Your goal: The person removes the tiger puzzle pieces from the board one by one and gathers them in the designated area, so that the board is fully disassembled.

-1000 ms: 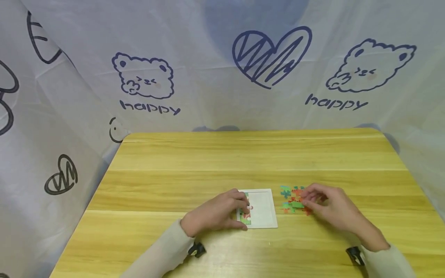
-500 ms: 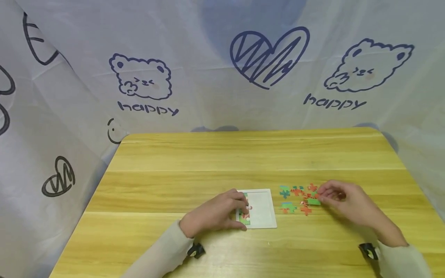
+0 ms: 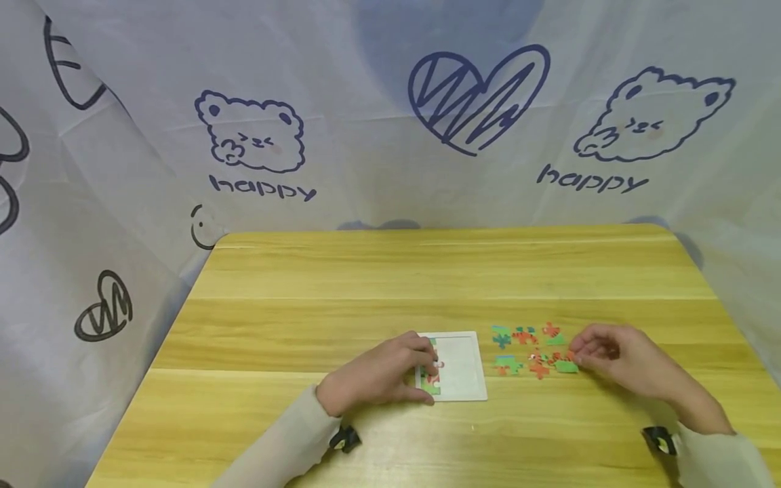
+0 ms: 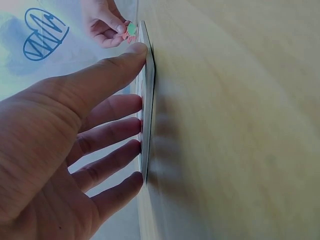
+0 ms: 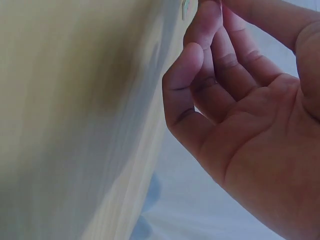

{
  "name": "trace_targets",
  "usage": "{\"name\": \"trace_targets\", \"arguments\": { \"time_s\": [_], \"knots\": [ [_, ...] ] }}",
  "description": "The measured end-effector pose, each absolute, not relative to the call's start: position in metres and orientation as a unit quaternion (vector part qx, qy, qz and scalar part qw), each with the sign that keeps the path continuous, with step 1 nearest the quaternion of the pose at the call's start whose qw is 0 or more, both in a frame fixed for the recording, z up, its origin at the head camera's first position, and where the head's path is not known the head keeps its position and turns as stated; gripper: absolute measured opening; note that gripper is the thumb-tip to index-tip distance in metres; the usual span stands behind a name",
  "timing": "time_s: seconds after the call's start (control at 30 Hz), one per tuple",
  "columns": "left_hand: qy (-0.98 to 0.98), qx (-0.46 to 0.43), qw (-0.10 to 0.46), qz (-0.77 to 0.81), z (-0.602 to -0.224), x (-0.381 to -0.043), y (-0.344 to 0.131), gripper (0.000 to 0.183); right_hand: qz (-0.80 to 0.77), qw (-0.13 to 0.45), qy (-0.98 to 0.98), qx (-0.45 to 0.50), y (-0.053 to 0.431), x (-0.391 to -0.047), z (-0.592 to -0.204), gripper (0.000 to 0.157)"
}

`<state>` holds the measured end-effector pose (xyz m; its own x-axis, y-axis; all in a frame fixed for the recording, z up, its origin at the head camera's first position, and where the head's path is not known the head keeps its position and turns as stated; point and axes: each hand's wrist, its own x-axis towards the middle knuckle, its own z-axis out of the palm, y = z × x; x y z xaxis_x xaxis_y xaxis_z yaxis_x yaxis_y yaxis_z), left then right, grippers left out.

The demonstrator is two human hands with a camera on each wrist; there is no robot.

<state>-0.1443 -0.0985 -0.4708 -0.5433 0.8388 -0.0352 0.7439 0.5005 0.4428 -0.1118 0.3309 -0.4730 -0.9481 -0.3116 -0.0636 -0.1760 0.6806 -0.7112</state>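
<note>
- Hanging at the left and along the back, a pale sheet (image 3: pixel 366 169) carries dark line drawings of hearts and bears, with "happy" written beneath two of the bears.
- Reaching in from the lower left, a pale sleeve (image 3: pixel 277 444) crosses the desk (image 3: pixel 317 298), which has a yellowish wood-grain top; a small black device (image 3: pixel 345 440) sits at the wrist.
- The left hand (image 3: pixel 381 373) rests its fingertips on the left part of a white tray (image 3: pixel 462 369), thumb by the near left corner. Its grip is loose: the left wrist view shows fingers spread and touching the tray, not wrapped around it.
- The tray lies flat on the desk. A strip of set puzzle pieces (image 3: pixel 434 387) runs along its left side, partly hidden by the fingers; white bottom shows to their right.
- Just right of the tray, loose pieces lie in two rough rows: a blue-green piece (image 3: pixel 501 337) behind a green-and-orange piece (image 3: pixel 508 364), a red piece with dark teal (image 3: pixel 524 336) behind an orange-red piece (image 3: pixel 539 368), then a red-and-green piece (image 3: pixel 554 333).
- At the nearer row's right end, the right hand (image 3: pixel 628 359) pinches a green-and-red piece (image 3: pixel 567 367), its grip closed on it between thumb and fingertips.
- A second pale sleeve (image 3: pixel 723 461) follows, lower right.
</note>
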Motion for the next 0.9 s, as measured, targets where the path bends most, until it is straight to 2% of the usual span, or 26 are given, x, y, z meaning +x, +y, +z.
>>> {"name": "trace_targets", "arguments": {
  "time_s": [0.5,0.9],
  "knots": [
    [0.857,0.463,0.124,0.19,-0.471,-0.143,-0.098,0.036,-0.346,0.09,0.925,-0.125,0.334,-0.11,-0.477,0.012],
    [0.857,0.468,0.113,0.182,-0.47,-0.142,-0.097,0.036,-0.348,0.05,0.925,-0.144,0.322,-0.109,-0.473,0.012]
  ]
}}
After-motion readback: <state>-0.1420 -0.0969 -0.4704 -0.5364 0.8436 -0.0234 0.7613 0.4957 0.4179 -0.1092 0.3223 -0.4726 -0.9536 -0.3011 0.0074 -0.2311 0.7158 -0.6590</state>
